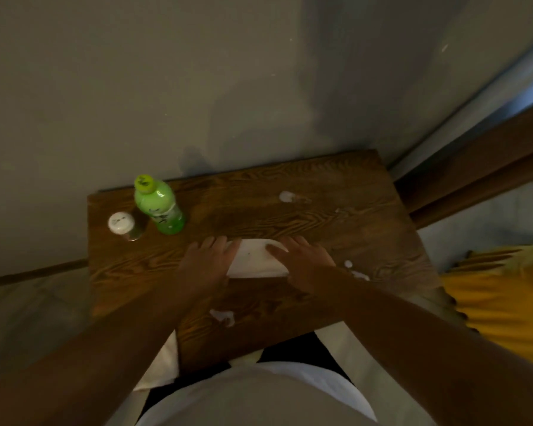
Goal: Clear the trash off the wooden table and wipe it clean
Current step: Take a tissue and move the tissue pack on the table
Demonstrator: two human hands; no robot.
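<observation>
A white folded cloth (254,259) lies flat in the middle of the dark wooden table (320,216). My left hand (208,261) presses on its left end and my right hand (303,261) on its right end, fingers spread over the cloth. White smears or scraps lie on the wood: one at the back right (286,196), one by my right wrist (353,269), one near the front edge (223,316). A green plastic bottle (160,206) with a yellow-green cap stands at the back left. A small jar with a white lid (123,226) stands to its left.
A grey wall rises right behind the table. A dark wooden frame (480,161) runs along the right side, and a yellow fabric (502,299) lies beside the table's right edge. Pale floor shows to the left.
</observation>
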